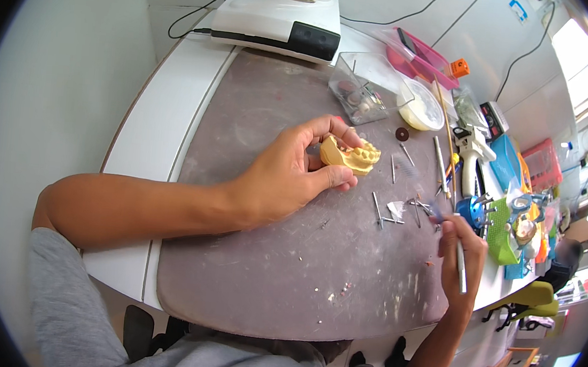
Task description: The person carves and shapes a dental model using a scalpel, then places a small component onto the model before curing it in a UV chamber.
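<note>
Pinching a yellow dental cast [360, 164] between the thumb and fingers of my left hand [293, 157], over the grey-brown work mat [251, 271]. My right hand [462, 247] is off to the right, closed pen-style round a slim pale-handled tool [461, 273]; its tip's pretty blurry, so maybe a brush, can't swear to it. Thin metal rods [378, 209] lie between the two hands, and a clear plastic box [347, 99] sits just beyond the cast.
</note>
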Motion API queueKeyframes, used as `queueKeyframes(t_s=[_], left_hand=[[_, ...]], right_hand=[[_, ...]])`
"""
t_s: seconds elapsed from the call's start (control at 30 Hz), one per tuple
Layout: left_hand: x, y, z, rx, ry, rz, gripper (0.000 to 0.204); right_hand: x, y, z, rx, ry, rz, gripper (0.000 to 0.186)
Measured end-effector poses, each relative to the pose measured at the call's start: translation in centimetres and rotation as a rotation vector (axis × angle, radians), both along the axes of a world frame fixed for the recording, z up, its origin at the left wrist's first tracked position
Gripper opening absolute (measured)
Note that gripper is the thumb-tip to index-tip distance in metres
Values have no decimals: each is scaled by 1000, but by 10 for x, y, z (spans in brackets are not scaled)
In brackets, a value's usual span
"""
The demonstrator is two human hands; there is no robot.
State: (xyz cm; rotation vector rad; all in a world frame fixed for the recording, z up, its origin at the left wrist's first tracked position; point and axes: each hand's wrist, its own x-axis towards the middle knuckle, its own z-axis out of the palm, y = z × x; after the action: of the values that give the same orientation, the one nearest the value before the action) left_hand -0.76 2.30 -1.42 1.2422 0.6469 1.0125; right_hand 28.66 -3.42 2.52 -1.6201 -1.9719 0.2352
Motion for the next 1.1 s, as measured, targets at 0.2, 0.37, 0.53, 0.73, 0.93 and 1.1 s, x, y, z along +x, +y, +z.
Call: queueKeyframes(t_s=[0.2, 0.37, 0.53, 0.73, 0.93, 1.1], left_hand=[[3, 1, -2, -28, -73, -41, 27], [1, 1, 1, -31, -54, -41, 28], [-1, 2, 1, -58, -55, -64, 29], [0, 1, 0, -64, -91, -111, 31], [1, -8, 8, 0, -72, -106, 41], [-7, -6, 7, 536, 425, 232, 61]], right_hand=[[14, 2, -10, 178, -121, -193, 14], [2, 6, -10, 316, -287, -186, 17], [-16, 2, 17, 319, -285, 9, 14], [-65, 32, 22, 246, -132, 281, 33], [-68, 49, 0, 104, 11, 470, 43], [-63, 44, -12, 141, 114, 416, 40]])
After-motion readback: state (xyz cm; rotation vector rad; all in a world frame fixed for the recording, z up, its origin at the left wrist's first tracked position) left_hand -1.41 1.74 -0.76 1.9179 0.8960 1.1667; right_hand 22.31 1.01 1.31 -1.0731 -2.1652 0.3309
